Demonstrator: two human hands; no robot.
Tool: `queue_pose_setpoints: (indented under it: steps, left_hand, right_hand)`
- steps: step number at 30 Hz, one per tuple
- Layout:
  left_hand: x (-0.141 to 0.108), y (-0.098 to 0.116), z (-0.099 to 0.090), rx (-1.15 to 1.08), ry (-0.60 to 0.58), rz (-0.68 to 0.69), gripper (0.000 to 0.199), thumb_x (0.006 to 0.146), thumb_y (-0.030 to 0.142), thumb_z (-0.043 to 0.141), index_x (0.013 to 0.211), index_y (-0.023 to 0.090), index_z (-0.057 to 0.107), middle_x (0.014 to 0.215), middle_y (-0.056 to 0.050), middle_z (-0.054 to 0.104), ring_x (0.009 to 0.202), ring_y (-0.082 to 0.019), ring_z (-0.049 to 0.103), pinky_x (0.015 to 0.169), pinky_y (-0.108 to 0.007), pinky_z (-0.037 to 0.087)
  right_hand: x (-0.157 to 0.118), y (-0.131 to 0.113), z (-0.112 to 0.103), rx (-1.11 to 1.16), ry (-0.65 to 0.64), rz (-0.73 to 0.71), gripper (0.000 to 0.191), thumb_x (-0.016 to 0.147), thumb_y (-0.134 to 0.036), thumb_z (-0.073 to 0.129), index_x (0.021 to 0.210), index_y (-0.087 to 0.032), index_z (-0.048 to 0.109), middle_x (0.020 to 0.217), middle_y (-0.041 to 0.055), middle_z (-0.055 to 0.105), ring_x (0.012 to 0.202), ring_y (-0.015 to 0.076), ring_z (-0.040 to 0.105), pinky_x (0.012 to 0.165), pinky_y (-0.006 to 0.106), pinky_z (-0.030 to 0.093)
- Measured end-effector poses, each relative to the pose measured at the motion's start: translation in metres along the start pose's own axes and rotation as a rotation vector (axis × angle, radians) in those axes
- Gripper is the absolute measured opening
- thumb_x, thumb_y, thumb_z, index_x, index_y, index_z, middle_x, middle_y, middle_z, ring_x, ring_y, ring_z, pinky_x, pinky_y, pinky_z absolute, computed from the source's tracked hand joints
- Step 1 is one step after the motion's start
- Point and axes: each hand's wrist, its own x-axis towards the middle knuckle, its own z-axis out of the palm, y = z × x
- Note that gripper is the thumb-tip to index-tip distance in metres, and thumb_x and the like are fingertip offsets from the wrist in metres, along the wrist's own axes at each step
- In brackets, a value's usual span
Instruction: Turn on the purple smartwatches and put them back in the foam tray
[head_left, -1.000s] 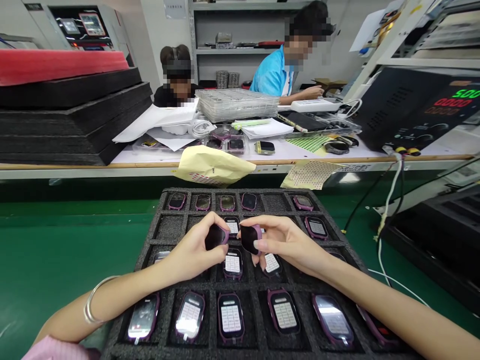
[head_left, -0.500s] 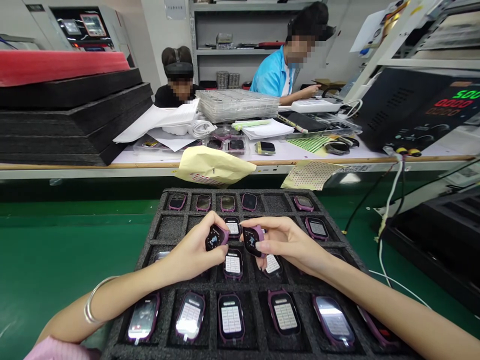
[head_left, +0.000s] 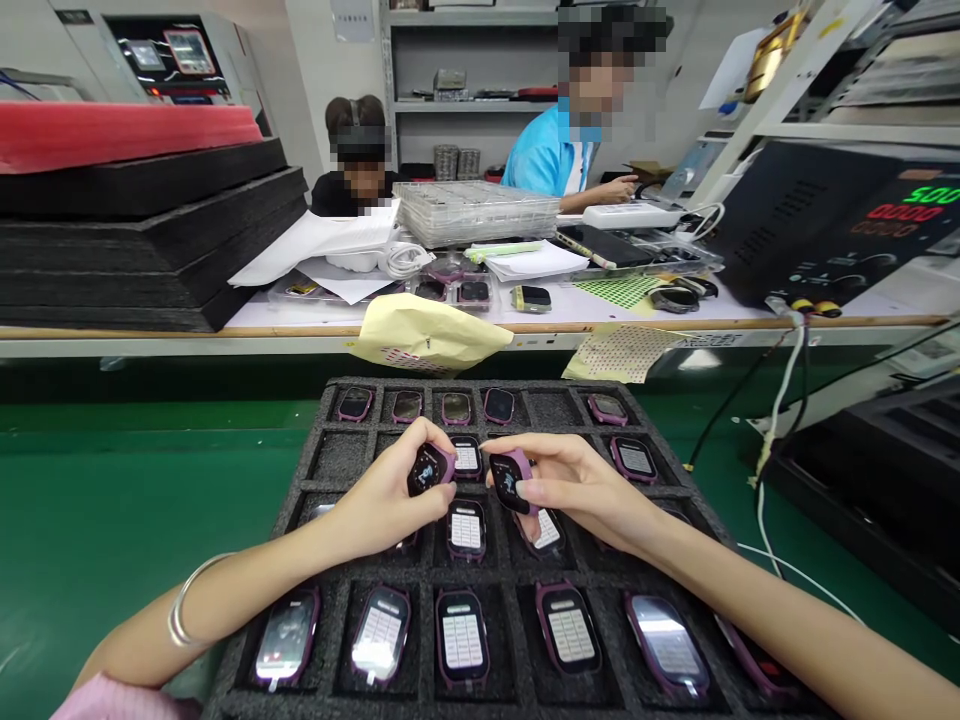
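My left hand (head_left: 409, 490) pinches a purple smartwatch body (head_left: 427, 468) between thumb and fingers, its dark screen lit with a small figure. A second purple smartwatch (head_left: 509, 482) is gripped in my right hand (head_left: 574, 485), tilted, with a similar picture on its screen. Both are held just above a black foam tray (head_left: 420, 655). In the tray's compartments lie several more purple watches, such as one with a white keypad-like screen (head_left: 461, 632) and one with a dark screen (head_left: 499, 404). My hands and forearms hide some middle compartments.
Beyond the tray runs a workbench (head_left: 300, 318) with a stack of black foam trays (head_left: 150, 240), clear plastic trays (head_left: 472, 210) and papers. A power supply (head_left: 832, 220) stands at right, its cables (head_left: 784, 420) hanging down. Two people sit across the bench.
The watch in my right hand has turned slightly and shifted a little to the right. The left-hand watch has moved slightly left. Both stay held.
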Motion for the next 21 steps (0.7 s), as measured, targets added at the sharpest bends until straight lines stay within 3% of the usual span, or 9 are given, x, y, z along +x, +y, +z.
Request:
queue_pose_setpoints:
  steps: [6,9,14,21]
  left_hand:
    - [-0.0012,-0.0008,0.0001,-0.008,-0.073,-0.010,0.021,0.078,0.006,0.051,0.092,0.021,0.044,0.084,0.004,0.044,0.072,-0.012,0.043,0.068,-0.025,0.036]
    - [-0.0004,-0.0007,0.0002,-0.046,-0.034,-0.014,0.020,0.079,0.008,0.052,0.091,0.021,0.043,0.085,0.004,0.043,0.070,-0.012,0.040,0.064,-0.024,0.036]
    - [0.0002,0.0006,0.0009,-0.022,0.004,-0.007,0.020,0.077,0.005,0.050,0.088,0.021,0.043,0.079,0.004,0.042,0.072,-0.012,0.039,0.067,-0.025,0.035]
    - [-0.0012,0.0011,0.0014,-0.031,0.026,0.022,0.020,0.076,0.006,0.050,0.087,0.021,0.044,0.080,0.003,0.044,0.075,-0.014,0.041,0.070,-0.026,0.036]
  right_hand:
    - [-0.0005,0.0002,-0.0002,-0.008,-0.038,0.015,0.040,0.078,-0.029,0.078,0.115,-0.016,0.068,0.070,0.0044,0.069,0.051,0.0142,0.065,0.050,0.022,0.056]
    - [-0.0005,0.0011,-0.0015,0.011,-0.047,0.004,0.040,0.077,-0.028,0.079,0.114,-0.016,0.068,0.078,0.0059,0.070,0.052,0.0131,0.065,0.051,0.021,0.056]
    - [-0.0012,0.0019,-0.0039,0.000,-0.010,0.004,0.042,0.077,-0.028,0.079,0.115,-0.015,0.068,0.066,0.0034,0.066,0.051,0.0134,0.064,0.050,0.021,0.055]
    - [-0.0035,0.0012,-0.0061,-0.027,0.001,-0.032,0.045,0.075,-0.031,0.080,0.115,-0.015,0.067,0.071,0.0040,0.067,0.051,0.0131,0.062,0.049,0.022,0.053]
